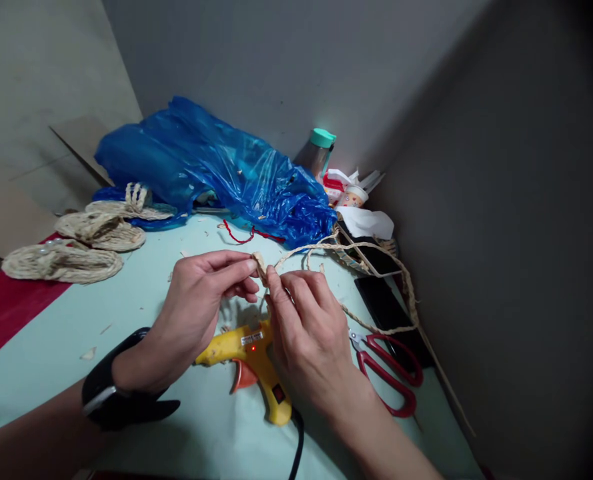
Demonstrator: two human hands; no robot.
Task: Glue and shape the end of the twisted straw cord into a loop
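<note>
Between both hands is the end of a braided straw cord (pixel 260 265), held above the table. My left hand (pixel 203 293), with a black watch on its wrist, pinches one side of it between thumb and forefinger. My right hand (pixel 303 313) has its fingertips closed on the other side, and part of the cord there is hidden. From there the cord loops right and back over the table. Beneath the hands lies a yellow hot glue gun (pixel 263 357) with its red light on. Red-handled scissors (pixel 389 373) lie just right of my right hand.
Several woven straw slippers (pixel 63 262) lie at the left. A large blue plastic bag (pixel 211 160) fills the back, beside a bottle with a teal lid (pixel 321 140) and a paper cup (pixel 352 197). A black phone (pixel 383 307) lies at the right, near the wall (pixel 501 233).
</note>
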